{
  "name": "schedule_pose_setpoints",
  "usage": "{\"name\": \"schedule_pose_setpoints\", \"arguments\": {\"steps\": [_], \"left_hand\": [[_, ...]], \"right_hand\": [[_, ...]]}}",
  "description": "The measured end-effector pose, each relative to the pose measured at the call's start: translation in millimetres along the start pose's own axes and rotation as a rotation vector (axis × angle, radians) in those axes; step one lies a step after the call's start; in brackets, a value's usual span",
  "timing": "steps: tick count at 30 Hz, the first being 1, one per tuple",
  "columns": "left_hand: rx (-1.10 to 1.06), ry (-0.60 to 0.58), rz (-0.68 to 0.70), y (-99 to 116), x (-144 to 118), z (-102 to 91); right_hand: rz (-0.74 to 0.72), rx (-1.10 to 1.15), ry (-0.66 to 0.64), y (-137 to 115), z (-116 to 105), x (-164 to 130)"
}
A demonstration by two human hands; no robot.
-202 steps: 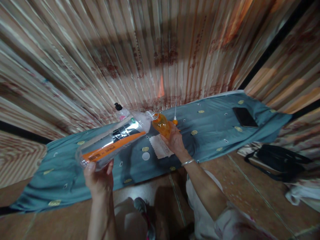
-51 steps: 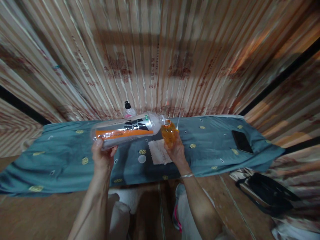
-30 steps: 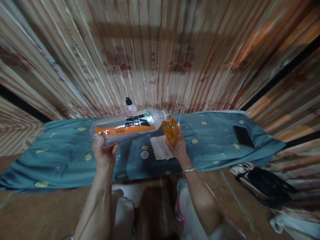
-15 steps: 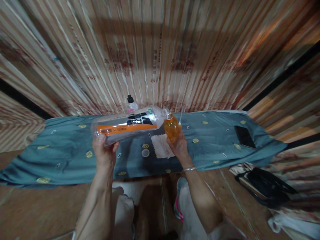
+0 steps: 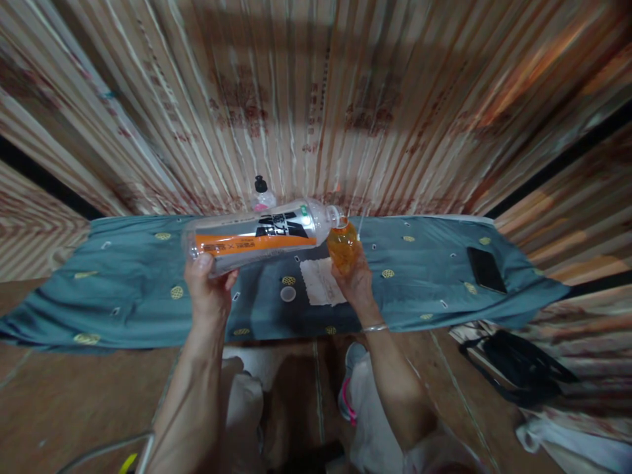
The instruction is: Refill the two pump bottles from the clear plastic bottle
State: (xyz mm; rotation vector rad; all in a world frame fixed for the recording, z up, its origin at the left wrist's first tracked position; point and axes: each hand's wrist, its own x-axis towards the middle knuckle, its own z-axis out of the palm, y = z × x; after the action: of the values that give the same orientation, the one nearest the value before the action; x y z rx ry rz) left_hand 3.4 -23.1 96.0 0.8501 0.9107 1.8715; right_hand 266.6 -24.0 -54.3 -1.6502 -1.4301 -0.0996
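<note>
"Hands first: how is the grip?"

"Both closed on something. The left hand (image 5: 210, 286) clasps the base end of a big clear bottle (image 5: 251, 237), lying nearly on its side above the table. The right hand (image 5: 358, 280) is wrapped around a small orange bottle (image 5: 343, 247), its mouth at the big one's neck. Whether the two rims touch, I can't tell."

"What has just changed?"

"Very little in the last second. Several seconds ago the big bottle slanted more steeply across the view; now it looks closer to level, though the camera has turned too. The mouths stay paired, so I'd judge the work unfinished. I can't see any liquid moving."

"And beyond the hands?"

"On the green cloth (image 5: 133, 283), a round cap (image 5: 288, 294) lies just beside a pale paper (image 5: 318, 283). A phone (image 5: 486, 268) sits well apart, to the right. Farther back, a black-topped bottle (image 5: 263, 194) stands near the striped curtain (image 5: 316, 85)."
</note>
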Motion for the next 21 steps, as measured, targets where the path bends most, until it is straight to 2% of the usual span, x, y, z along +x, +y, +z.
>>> {"name": "schedule_pose_setpoints", "arguments": {"steps": [6, 13, 21], "left_hand": [[0.008, -0.014, -0.006, -0.2, -0.4, -2.5], [-0.005, -0.021, -0.003, 0.4, -0.2, -1.4], [0.015, -0.009, -0.015, -1.2, 0.1, -3.1]], "right_hand": [[0.001, 0.019, -0.060, 0.3, 0.1, 0.5], [0.000, -0.018, -0.044, -6.2, -7.8, 3.3], [-0.020, -0.037, -0.017, -7.0, -6.0, 1.9]]}}
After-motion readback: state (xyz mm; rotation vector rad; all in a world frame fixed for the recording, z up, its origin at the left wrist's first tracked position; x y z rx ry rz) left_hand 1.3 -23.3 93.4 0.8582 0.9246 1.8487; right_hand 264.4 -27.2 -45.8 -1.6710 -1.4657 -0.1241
